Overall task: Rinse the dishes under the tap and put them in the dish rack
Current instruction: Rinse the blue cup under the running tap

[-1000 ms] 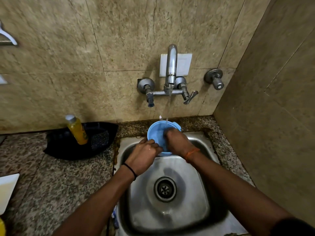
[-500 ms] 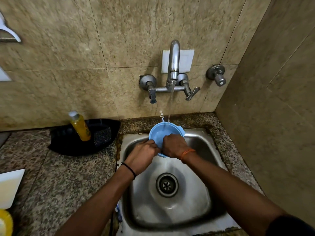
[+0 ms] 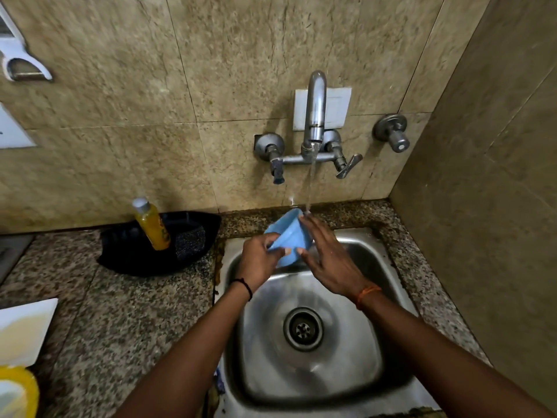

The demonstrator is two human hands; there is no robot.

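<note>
A small blue plastic bowl (image 3: 288, 236) is held tilted on its side over the back of the steel sink (image 3: 388, 369). My left hand (image 3: 257, 262) grips its rim from the left, thumb on the outside. My right hand (image 3: 330, 260) lies flat against the bowl's outer wall with fingers straight, fingertips under the stream. Water runs from the wall tap (image 3: 313, 116) onto the bowl's upper edge and my right fingertips. No dish rack is in view.
A black tray (image 3: 126, 254) on the granite counter holds a yellow soap bottle (image 3: 151, 223) and a dark scrub pad (image 3: 190, 241). A white plate (image 3: 25, 330) and a yellow item (image 3: 16, 390) sit at the left edge. A tiled wall stands close on the right.
The bowl has been turned from facing me to lying on its side. My right hand has come out of it and now lies flat on its outer wall.
</note>
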